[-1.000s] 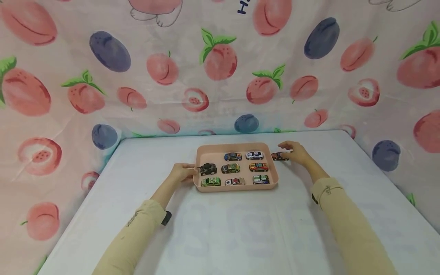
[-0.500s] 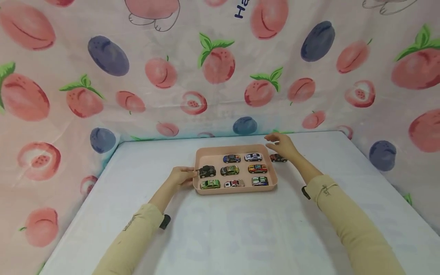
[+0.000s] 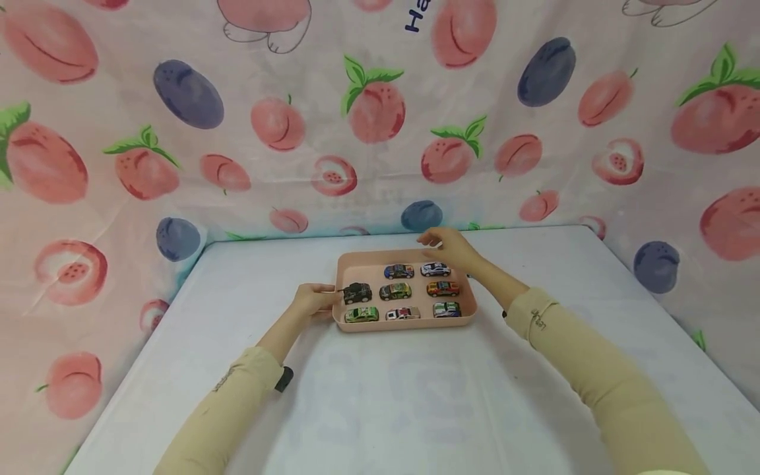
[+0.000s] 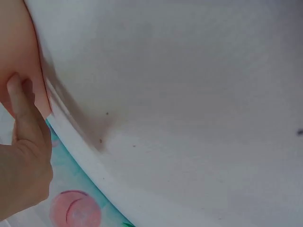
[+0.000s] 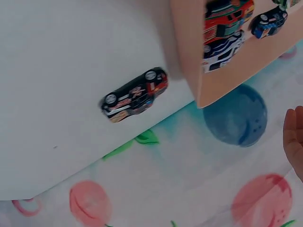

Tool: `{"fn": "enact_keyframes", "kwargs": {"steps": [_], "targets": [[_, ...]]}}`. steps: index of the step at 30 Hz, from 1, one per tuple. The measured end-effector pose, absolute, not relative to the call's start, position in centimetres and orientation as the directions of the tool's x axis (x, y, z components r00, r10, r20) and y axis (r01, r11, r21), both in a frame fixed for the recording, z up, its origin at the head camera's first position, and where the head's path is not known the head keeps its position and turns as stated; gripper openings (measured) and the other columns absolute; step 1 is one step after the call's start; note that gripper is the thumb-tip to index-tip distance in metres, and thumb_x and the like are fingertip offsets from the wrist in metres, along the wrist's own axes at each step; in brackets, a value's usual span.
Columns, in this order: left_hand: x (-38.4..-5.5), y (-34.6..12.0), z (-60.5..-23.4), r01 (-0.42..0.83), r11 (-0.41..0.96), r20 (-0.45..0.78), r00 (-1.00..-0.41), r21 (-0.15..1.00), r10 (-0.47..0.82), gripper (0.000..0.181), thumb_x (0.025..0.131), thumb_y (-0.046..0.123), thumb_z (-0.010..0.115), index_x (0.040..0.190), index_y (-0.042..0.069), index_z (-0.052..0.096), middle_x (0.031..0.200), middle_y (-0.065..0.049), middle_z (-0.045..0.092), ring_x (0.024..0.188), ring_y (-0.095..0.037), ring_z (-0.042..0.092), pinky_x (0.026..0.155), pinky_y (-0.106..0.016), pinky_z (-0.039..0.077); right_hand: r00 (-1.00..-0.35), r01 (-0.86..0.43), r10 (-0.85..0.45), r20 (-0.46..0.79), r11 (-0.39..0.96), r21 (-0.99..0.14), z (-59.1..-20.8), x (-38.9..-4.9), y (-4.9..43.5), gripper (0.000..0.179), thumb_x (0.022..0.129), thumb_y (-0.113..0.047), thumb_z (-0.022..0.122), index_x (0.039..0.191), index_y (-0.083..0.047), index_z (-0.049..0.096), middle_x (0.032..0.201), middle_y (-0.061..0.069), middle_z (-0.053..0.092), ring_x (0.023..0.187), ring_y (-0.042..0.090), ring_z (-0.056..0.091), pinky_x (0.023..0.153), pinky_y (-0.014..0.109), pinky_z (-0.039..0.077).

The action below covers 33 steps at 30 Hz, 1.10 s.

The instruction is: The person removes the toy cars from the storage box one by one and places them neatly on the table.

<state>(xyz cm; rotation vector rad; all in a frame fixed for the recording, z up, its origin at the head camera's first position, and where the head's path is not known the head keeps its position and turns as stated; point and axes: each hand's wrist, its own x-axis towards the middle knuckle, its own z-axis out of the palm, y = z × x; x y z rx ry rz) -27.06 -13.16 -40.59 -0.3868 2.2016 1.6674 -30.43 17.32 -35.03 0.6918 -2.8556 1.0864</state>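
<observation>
A pink tray [image 3: 410,325] holds a dark toy tank [image 3: 357,292] at its left and several toy cars, among them a green car [image 3: 361,315], an orange car [image 3: 443,288] and a white car [image 3: 436,268]. My left hand [image 3: 311,301] grips the tray's left wall; the left wrist view shows its fingers against the pink side. My right hand [image 3: 452,251] hovers over the back right of the tray, fingers loosely bent and holding nothing. Beside the tray, a black and orange toy car [image 5: 135,96] lies on the table in the right wrist view; the right arm mostly hides it from the head view.
The tray stands near the back of a white-covered table [image 3: 410,396]. Behind the table's back edge hangs a pink cloth [image 3: 380,178] printed with peaches and plums. The tray's back left corner has no car in it.
My right hand has let go of the black and orange car and moved left, away from it and over the tray. The left hand stays on the tray's left wall.
</observation>
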Motion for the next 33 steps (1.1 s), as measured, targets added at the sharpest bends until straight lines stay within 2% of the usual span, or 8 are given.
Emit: {"fn": "enact_keyframes", "kwargs": {"steps": [6, 11, 14, 16, 20, 27, 30, 33], "targets": [[-27.5, -13.1, -40.4, -0.438, 0.259, -0.445, -0.895, 0.861, -0.036, 0.044, 0.084, 0.004, 0.068, 0.125, -0.004, 0.056, 0.122, -0.023, 0.061, 0.101, -0.027, 0.066, 0.082, -0.032, 0.057, -0.869, -0.443, -0.473, 0.144, 0.616, -0.652, -35.2, -30.4, 14.7, 0.026, 0.093, -0.009, 0.057, 0.116, 0.003, 0.058, 0.118, 0.022, 0.06, 0.106, 0.033, 0.056, 0.093, 0.046, 0.049], [-27.9, -13.5, -40.6, -0.427, 0.251, -0.434, -0.9, 0.869, -0.027, 0.042, 0.077, 0.001, 0.073, 0.117, -0.004, 0.061, 0.112, -0.021, 0.067, 0.094, -0.027, 0.068, 0.077, -0.033, 0.059, -0.813, -0.47, -0.579, 0.061, 0.592, -0.654, -35.5, -30.5, 12.7, 0.031, 0.093, -0.009, 0.057, 0.121, 0.004, 0.056, 0.119, 0.023, 0.059, 0.11, 0.035, 0.055, 0.097, 0.046, 0.048], [-27.8, -13.2, -40.2, -0.434, 0.266, -0.436, -0.898, 0.861, -0.055, 0.043, 0.079, 0.001, 0.07, 0.121, -0.003, 0.06, 0.119, -0.021, 0.064, 0.097, -0.027, 0.067, 0.079, -0.032, 0.058, -0.779, -0.475, -0.627, -0.001, 0.591, -0.652, -35.5, -30.9, 11.9, 0.037, 0.092, -0.01, 0.059, 0.126, 0.002, 0.054, 0.126, 0.024, 0.056, 0.116, 0.036, 0.053, 0.1, 0.046, 0.046], [-27.6, -13.1, -39.9, -0.427, 0.274, -0.428, -0.902, 0.862, -0.06, 0.044, 0.08, 0.001, 0.07, 0.122, -0.002, 0.059, 0.121, -0.021, 0.063, 0.089, -0.022, 0.068, 0.073, -0.028, 0.058, -0.762, -0.471, -0.647, -0.025, 0.58, -0.664, -35.5, -31.2, 11.5, 0.039, 0.092, -0.01, 0.06, 0.128, 0.002, 0.053, 0.128, 0.025, 0.055, 0.117, 0.037, 0.052, 0.101, 0.046, 0.045], [-27.7, -13.0, -39.6, -0.43, 0.287, -0.428, -0.901, 0.856, -0.07, 0.044, 0.08, 0.002, 0.07, 0.122, -0.002, 0.059, 0.124, -0.021, 0.061, 0.081, -0.016, 0.067, 0.066, -0.023, 0.057, -0.749, -0.472, -0.661, -0.039, 0.574, -0.669, -35.6, -31.7, 10.8, 0.042, 0.091, -0.012, 0.061, 0.129, 0.004, 0.051, 0.129, 0.026, 0.054, 0.118, 0.038, 0.051, 0.102, 0.046, 0.045], [-27.9, -12.8, -39.6, -0.459, 0.272, -0.453, -0.887, 0.846, -0.089, 0.041, 0.079, 0.0, 0.07, 0.12, -0.001, 0.061, 0.126, -0.021, 0.06, 0.073, -0.01, 0.064, 0.066, -0.02, 0.057, -0.745, -0.485, -0.663, -0.07, 0.611, -0.626, -36.5, -32.3, 9.4, 0.045, 0.091, -0.013, 0.062, 0.131, 0.004, 0.049, 0.127, 0.025, 0.055, 0.115, 0.037, 0.052, 0.1, 0.043, 0.046], [-28.1, -12.8, -39.7, -0.472, 0.27, -0.464, -0.881, 0.839, -0.096, 0.041, 0.08, 0.001, 0.07, 0.12, 0.0, 0.061, 0.127, -0.02, 0.059, 0.076, -0.013, 0.066, 0.072, -0.023, 0.057, -0.745, -0.473, -0.661, -0.088, 0.617, -0.629, -36.9, -32.4, 8.7, 0.044, 0.091, -0.012, 0.062, 0.131, 0.003, 0.05, 0.128, 0.024, 0.055, 0.117, 0.036, 0.052, 0.1, 0.043, 0.046], [-28.4, -12.8, -39.9, -0.476, 0.27, -0.472, -0.877, 0.837, -0.084, 0.042, 0.08, 0.0, 0.07, 0.12, 0.0, 0.06, 0.125, -0.021, 0.06, 0.089, -0.02, 0.069, 0.082, -0.029, 0.057, -0.743, -0.459, -0.66, -0.108, 0.62, -0.636, -37.5, -32.4, 7.9, 0.045, 0.09, -0.014, 0.064, 0.13, 0.001, 0.051, 0.129, 0.021, 0.055, 0.118, 0.034, 0.051, 0.101, 0.041, 0.046]]}}
